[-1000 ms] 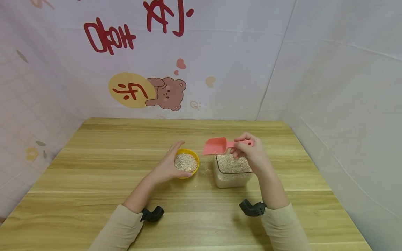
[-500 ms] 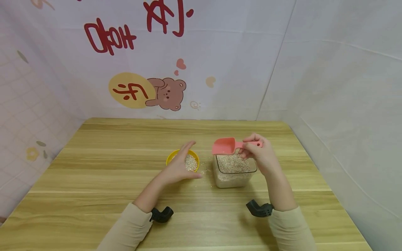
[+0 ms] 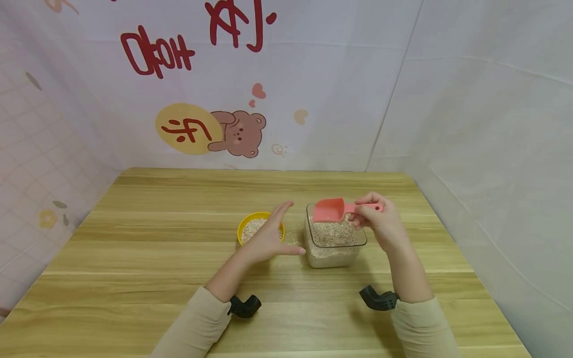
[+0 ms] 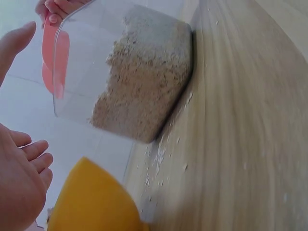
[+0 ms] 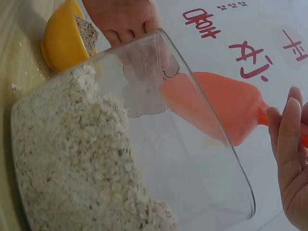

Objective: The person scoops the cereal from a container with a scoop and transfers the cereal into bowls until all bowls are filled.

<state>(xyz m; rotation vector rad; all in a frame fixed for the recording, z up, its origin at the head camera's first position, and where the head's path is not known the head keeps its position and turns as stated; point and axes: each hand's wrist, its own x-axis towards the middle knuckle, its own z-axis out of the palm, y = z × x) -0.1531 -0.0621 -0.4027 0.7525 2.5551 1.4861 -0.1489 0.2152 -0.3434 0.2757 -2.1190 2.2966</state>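
Observation:
My right hand (image 3: 382, 221) pinches the handle of a pink scoop (image 3: 329, 211), which hangs over a clear square container (image 3: 333, 258) partly filled with oat flakes (image 5: 82, 159). The scoop looks nearly bare inside. To the left stands a yellow bowl (image 3: 243, 222) with oat flakes in it. Over the bowl's right side and the gap to the container, my left hand (image 3: 266, 241) is held with thumb and fingers spread, holding nothing. It hides part of the bowl in the head view. The left wrist view shows the bowl's outer wall (image 4: 94, 197) below the palm.
Loose flakes (image 4: 159, 159) lie on the wooden table (image 3: 156, 278) between bowl and container. Black wrist mounts (image 3: 245, 306) sit on both forearms. A printed white cloth (image 3: 335, 74) forms the back wall, and plain cloth (image 3: 492, 149) stands on the right.
My left hand has left the bowl's side and moved right across it toward the container. My right hand has carried the scoop rightward over the container. Bowl and container stay put.

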